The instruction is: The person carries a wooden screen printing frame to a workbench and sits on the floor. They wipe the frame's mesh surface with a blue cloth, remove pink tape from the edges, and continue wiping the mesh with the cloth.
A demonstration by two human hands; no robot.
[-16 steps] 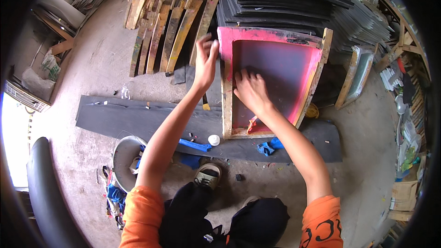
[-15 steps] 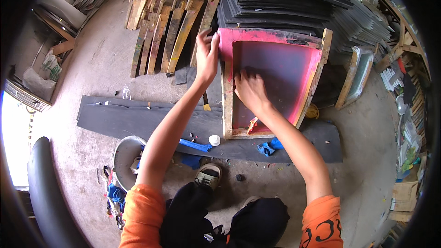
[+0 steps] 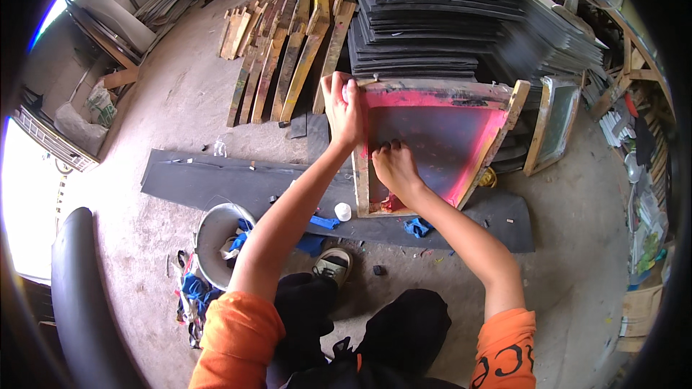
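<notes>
- I see 1 wooden-framed, pink-edged mesh screen [image 3: 436,133] in front of a tall stack of thin black sheets [image 3: 432,18].
- The person's left hand [image 3: 344,112] has its grip curled around the screen's upper left corner.
- The right hand [image 3: 398,171] is bent over the screen's left half; I cannot tell whether its grip holds anything.
- Left of the screen are paint-stained wooden bars [image 3: 319,11].
- Near the screen's lower left corner sits 1 small white round cup [image 3: 343,211]; farther left, 1 grey round bucket [image 3: 211,245].
</notes>
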